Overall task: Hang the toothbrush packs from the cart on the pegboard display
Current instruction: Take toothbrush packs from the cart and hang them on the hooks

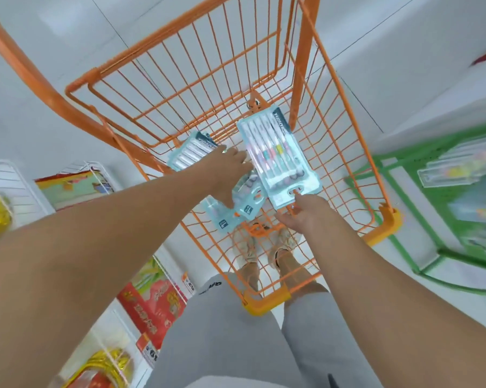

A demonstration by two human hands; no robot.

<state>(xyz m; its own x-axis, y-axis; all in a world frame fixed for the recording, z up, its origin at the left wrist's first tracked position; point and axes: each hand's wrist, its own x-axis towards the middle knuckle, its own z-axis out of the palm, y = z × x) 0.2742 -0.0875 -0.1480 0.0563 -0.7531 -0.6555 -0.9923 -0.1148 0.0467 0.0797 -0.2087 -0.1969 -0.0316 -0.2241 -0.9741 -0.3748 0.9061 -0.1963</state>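
Note:
I look down into an orange wire cart (342,152). Several light-blue toothbrush packs lie on its bottom. My right hand (302,212) pinches the near end of one toothbrush pack (276,156), by its hang hole, and this pack is tilted up off the others. My left hand (229,175) reaches into the cart with fingers spread and rests on the pile, covering part of a second pack (190,152) at the left. More packs (236,211) lie under both hands, partly hidden.
A green rack (432,208) with blurred hanging packs stands at the right. White wire shelves (9,186) with red and yellow goods line the left. My legs and feet (264,247) stand behind the cart on white floor.

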